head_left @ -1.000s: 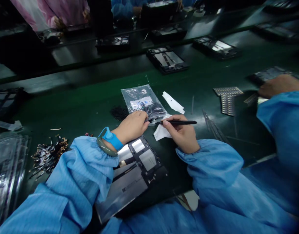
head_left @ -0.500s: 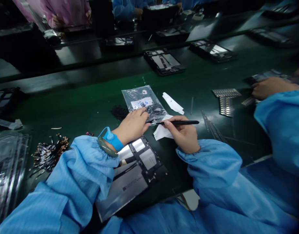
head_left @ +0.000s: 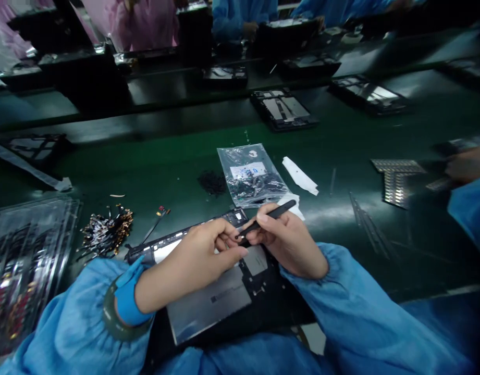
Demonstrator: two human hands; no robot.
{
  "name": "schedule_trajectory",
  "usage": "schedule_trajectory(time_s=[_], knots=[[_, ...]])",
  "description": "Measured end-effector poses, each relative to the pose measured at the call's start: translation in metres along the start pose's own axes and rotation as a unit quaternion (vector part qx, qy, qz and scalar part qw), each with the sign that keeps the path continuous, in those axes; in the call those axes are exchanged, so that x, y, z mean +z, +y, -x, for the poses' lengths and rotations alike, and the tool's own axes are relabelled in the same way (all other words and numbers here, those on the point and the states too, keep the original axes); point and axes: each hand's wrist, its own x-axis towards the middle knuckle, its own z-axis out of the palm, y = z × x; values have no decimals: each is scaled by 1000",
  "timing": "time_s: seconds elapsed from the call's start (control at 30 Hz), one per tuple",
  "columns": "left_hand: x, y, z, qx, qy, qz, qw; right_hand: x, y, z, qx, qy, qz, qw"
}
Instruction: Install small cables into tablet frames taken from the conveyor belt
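Note:
An opened tablet chassis [head_left: 212,304] with a grey panel lies at the table's near edge. Over it my right hand [head_left: 288,242] grips black tweezers [head_left: 269,216], tips pointing left and down. My left hand [head_left: 193,263] hovers above the chassis with its fingertips pinched next to the tweezer tips; what they pinch is too small to make out. Just beyond lies a clear plastic bag of small black parts [head_left: 252,174], beside a white paper scrap [head_left: 300,176] and a little heap of black parts [head_left: 212,182].
A pile of small flex connectors [head_left: 105,232] and a plastic tray [head_left: 19,260] are at the left. Strips of parts [head_left: 396,179] and a co-worker's hand [head_left: 468,164] are at the right. More tablet chassis [head_left: 282,108] sit on the far belt, with people behind it.
Both hands have drawn back from the plastic bag toward me and now meet over the tablet chassis. The tweezers have tilted from level to slanting. The camera has shifted, showing more of the chassis.

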Motion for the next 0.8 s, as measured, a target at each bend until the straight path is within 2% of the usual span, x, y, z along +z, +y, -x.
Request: schedule_trajectory(time_s=[0.1, 0.17, 0.27, 0.4, 0.5, 0.63, 0.7, 0.8], knots=[[-1, -4, 8, -30, -17, 36, 999, 4, 1, 0, 46, -22, -17, 999], [-4, -6, 15, -22, -8, 13, 1000, 6, 0, 0, 49, -24, -5, 999], [-12, -12, 32, -11, 60, -123, 990, 10, -3, -3, -1, -9, 58, 998], [-27, -29, 61, -78, 129, -288, 946, 23, 1, -16, -79, -35, 185, 979], [-35, -49, 77, -98, 169, -319, 927, 32, 11, -29, -101, -58, 259, 959], [-45, -77, 86, -99, 257, -339, 899, 37, 22, -39, -101, -57, 313, 943], [-50, -86, 87, -92, 290, -343, 889, 37, 23, -40, -102, -58, 327, 938], [-57, -91, 83, -81, 308, -341, 885, 39, 23, -40, -102, -61, 346, 931]])
